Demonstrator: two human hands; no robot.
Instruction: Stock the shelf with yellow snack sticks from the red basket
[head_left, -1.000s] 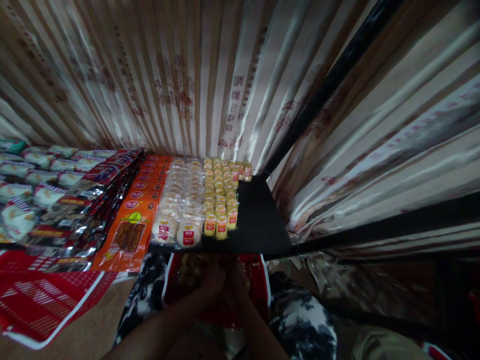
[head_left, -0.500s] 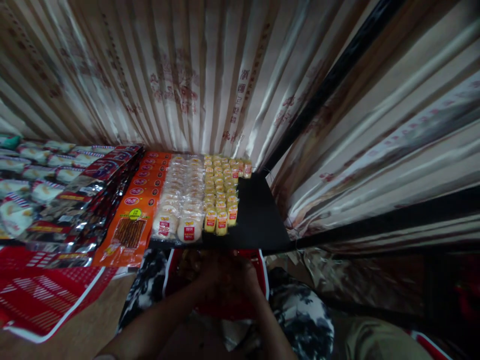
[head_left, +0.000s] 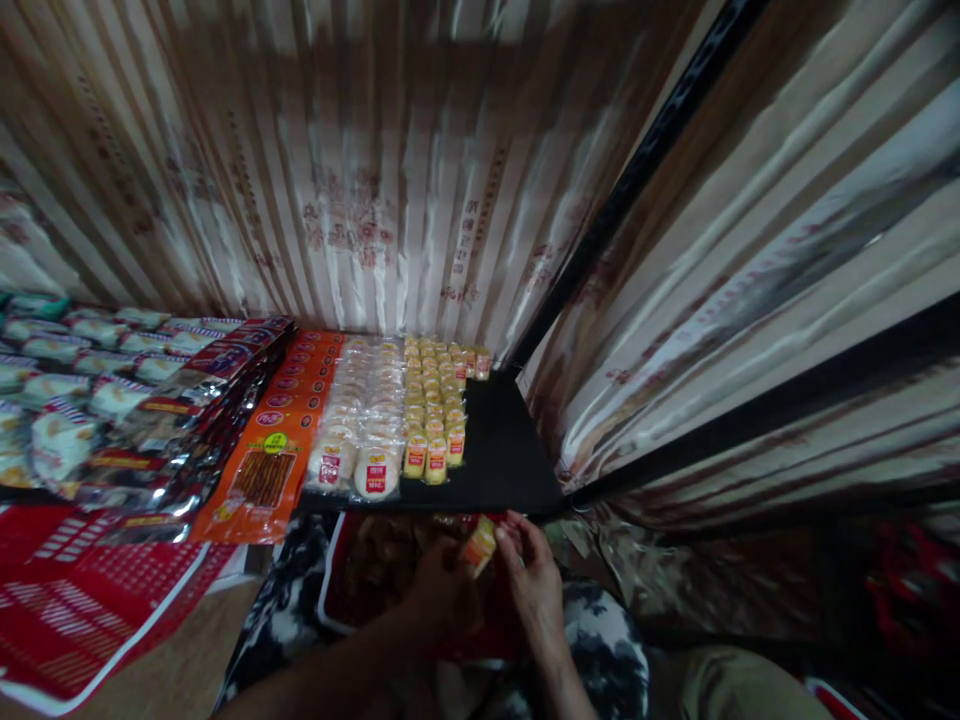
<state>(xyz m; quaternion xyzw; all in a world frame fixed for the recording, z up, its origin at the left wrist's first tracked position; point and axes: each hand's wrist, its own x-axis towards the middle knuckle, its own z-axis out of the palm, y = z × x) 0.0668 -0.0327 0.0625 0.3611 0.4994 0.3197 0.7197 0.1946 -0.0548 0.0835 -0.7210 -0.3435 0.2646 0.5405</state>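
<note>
My left hand (head_left: 442, 590) and my right hand (head_left: 534, 575) meet over a red basket (head_left: 334, 580) resting on my lap, below the front edge of a black shelf (head_left: 510, 460). Between their fingertips sits one small yellow-and-red snack packet (head_left: 480, 545), pinched from both sides. On the shelf just ahead stand rows of the same small yellow packets (head_left: 435, 410), beside round white cakes in clear wrap (head_left: 367, 420).
Orange sausage-stick packs (head_left: 274, 440) and dark foil bags (head_left: 187, 400) fill the shelf leftwards. Striped glossy curtain fabric (head_left: 360, 180) hangs behind and to the right. A red patterned sheet (head_left: 75, 600) lies at lower left. Bare black shelf shows right of the yellow packets.
Both hands have risen out of the red basket, and a small yellow packet now shows between their fingers. The view has tilted slightly and shifted left.
</note>
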